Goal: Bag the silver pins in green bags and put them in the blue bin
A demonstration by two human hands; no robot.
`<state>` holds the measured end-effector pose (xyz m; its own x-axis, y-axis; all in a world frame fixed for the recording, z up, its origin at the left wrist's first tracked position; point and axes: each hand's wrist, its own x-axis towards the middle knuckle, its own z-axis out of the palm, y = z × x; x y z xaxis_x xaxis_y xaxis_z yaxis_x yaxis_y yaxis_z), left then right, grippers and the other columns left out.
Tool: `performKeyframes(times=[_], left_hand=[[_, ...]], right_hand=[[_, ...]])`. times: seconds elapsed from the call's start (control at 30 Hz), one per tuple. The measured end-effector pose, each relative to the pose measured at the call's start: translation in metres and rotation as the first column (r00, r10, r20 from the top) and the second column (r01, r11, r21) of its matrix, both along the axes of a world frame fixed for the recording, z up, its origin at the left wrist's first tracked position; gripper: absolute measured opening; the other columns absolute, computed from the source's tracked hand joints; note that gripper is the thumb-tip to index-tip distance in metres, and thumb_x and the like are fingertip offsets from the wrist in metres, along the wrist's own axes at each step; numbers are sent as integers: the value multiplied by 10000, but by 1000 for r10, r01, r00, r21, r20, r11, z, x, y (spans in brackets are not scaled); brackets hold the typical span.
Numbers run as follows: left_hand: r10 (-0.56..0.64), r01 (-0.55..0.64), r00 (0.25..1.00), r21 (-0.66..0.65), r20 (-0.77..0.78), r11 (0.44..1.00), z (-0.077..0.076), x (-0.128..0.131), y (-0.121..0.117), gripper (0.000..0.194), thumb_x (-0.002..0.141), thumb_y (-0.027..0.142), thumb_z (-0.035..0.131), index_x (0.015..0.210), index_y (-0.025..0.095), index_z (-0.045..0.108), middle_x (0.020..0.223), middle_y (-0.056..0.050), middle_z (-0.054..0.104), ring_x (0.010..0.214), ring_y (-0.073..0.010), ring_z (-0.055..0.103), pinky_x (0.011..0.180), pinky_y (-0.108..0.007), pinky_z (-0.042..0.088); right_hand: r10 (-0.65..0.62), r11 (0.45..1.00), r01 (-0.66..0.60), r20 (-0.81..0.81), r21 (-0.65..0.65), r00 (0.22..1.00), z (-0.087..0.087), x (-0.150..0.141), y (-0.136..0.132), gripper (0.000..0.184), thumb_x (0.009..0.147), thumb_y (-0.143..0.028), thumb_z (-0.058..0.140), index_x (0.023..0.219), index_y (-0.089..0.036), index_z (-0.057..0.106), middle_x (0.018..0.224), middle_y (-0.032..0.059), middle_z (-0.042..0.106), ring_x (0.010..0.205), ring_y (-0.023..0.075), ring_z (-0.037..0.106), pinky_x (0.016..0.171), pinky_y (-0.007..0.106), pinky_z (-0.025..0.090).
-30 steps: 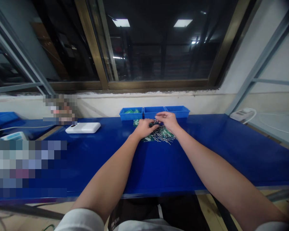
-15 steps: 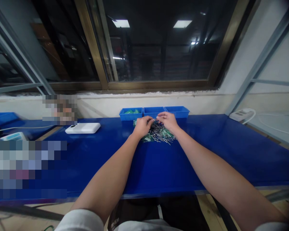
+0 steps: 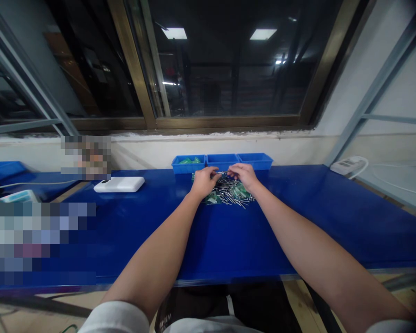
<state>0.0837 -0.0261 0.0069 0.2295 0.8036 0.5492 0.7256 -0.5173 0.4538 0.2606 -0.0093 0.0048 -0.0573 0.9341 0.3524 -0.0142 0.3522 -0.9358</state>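
Observation:
A loose pile of long, thin metal fasteners (image 3: 230,190), screws or nails, lies on the blue table with green-and-clear packets (image 3: 213,199) among and under it. Over the pile's left rear side, my left hand (image 3: 204,181) has its thumb and fingers closed in a pinch. Facing it from the right, my right hand (image 3: 243,175) also has its fingertips drawn together. A thin shiny piece (image 3: 223,173) shows in the gap between the hands; which hand holds it is too small to tell. My fingers partly hide the back of the pile.
Behind the pile, a blue bin (image 3: 189,164) holds green packets; two more blue bins (image 3: 223,162) adjoin it on the right. A white power bank-like device (image 3: 119,184) lies to the left. A power strip (image 3: 348,165) with a white cable is at the back right.
My right hand has shifted slightly right, widening the gap between the hands. My left hand stays almost in place over the pile.

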Motion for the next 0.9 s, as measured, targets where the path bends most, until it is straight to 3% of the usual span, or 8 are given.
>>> performKeyframes(times=[0.13,0.23,0.33,0.57,0.73,0.9], left_hand=[[185,-185,982,-5,-24,983,1,-2,-1,264,782,215,545,1037,219,614,968,-40,683,994,-218,580,929,-389,364],[394,-394,919,3,-9,919,3,-5,-2,228,783,189,496,969,231,622,1030,-54,662,1052,-250,537,928,-454,316],[491,-491,871,-33,-4,871,4,-9,-2,226,781,195,466,942,230,622,1080,-79,635,1067,-271,513,907,-472,307],[478,-485,873,-82,-96,871,3,-9,-2,205,757,246,486,889,212,639,1046,-104,617,1043,-301,509,888,-501,318],[444,-461,883,-113,-149,880,0,-9,-1,222,756,283,496,913,210,635,1065,-118,601,1059,-314,503,886,-510,328],[433,-457,884,-133,-175,880,-3,-10,2,230,752,292,508,931,222,634,1063,-115,602,1058,-307,505,891,-504,334]], right_hand=[[-158,987,158,8,-16,987,0,2,3,404,649,-563,621,601,-161,629,563,44,639,517,133,553,496,247,390],[-319,947,321,41,-31,947,-2,7,8,489,680,-649,539,558,-178,591,481,28,586,481,142,542,533,271,418],[-437,898,439,68,-23,897,-5,14,14,534,718,-684,450,543,-194,569,431,15,546,464,150,534,552,285,425],[-551,834,550,-41,-34,833,-3,31,21,633,765,-714,281,601,-179,578,553,59,613,520,145,540,553,278,412],[-524,852,521,-97,-62,846,-6,46,28,743,752,-744,195,780,-141,628,744,109,669,575,148,543,508,271,366],[-428,903,421,-111,-86,897,-11,54,33,878,740,-759,96,1011,-115,627,977,134,660,658,150,548,472,247,330]])
